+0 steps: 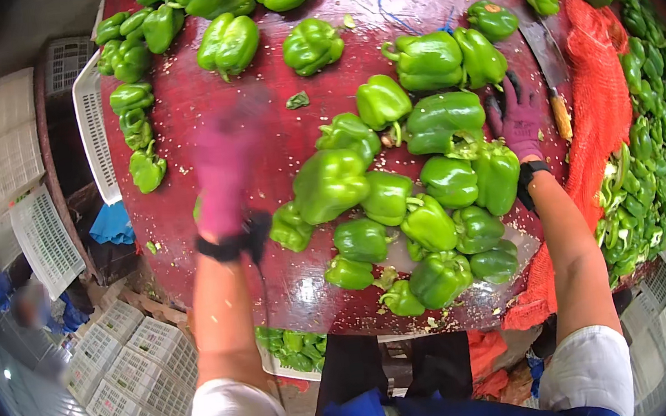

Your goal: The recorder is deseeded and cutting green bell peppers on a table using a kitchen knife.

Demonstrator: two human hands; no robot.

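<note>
Fingers [510, 87] of the right hand [521, 127] are spread wide, purple-gloved and set right at the side of the gathered green peppers [449, 181]; nothing is seen to be gripped there, so the loose group is perhaps being steadied along its right flank. Over on the other side, the left hand [222, 159] is badly blurred above the left half of the counter [178, 147], and whether its fingers are closed or spread, or holding anything, cannot be told.

And the peppers? Bunched between the two hands, from mid-counter down toward the near edge, where they are probably kept within easy reach of both arms. By the left edge, a curving row of peppers [138, 131] is lined up, apart from the main bunch. Near the right edge, a knife [551, 76] is laid flat, its wooden handle turned toward the near side, likely so that it can be grabbed quickly. Just beyond it, red netting [594, 88] is stretched along the right edge, perhaps serving as a divider, with a big heap of peppers [656, 163] piled past it.
</note>
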